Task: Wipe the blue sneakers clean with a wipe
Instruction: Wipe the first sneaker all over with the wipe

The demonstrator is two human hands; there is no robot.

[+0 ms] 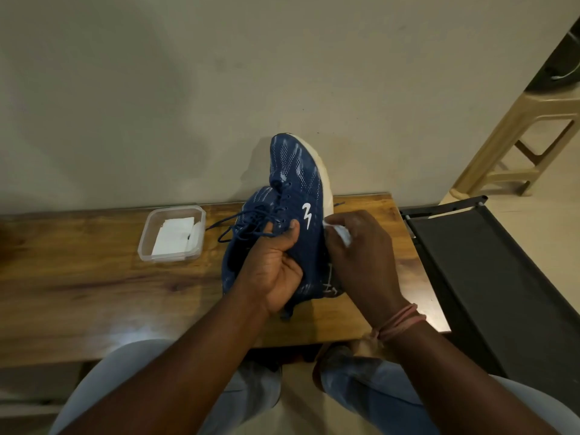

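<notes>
Sneaker (298, 183) in blue mesh is held up over the wooden tabletop (94, 277), its long axis running away from the person, toe pointing toward the wall (188, 89) and raised above the heel. It is rolled onto its side, so the white sole faces right and the white side logo faces the camera. The left hand (276, 271) grasps it at the collar, thumb lying across the blue upper just below the lace eyelets, fingers curled around the opening. The loose dark blue laces trail out to the left of this hand.

To the right of the left hand, touching the shoe's sole edge beside the logo, the right hand (361, 252) is clenched around a crumpled white wipe (340, 232), pressing it against the sneaker. A pink thread band circles the right wrist.

A second blue sneaker (251, 208) shows behind and beneath the left hand; whether it rests on the tabletop cannot be told. Well to the left of the left hand, a clear plastic container (147, 243) sits on the tabletop with folded white wipes inside. Off to the right of the right hand stands a black rack (470, 262), and farther beyond it a beige plastic stool (518, 127).
</notes>
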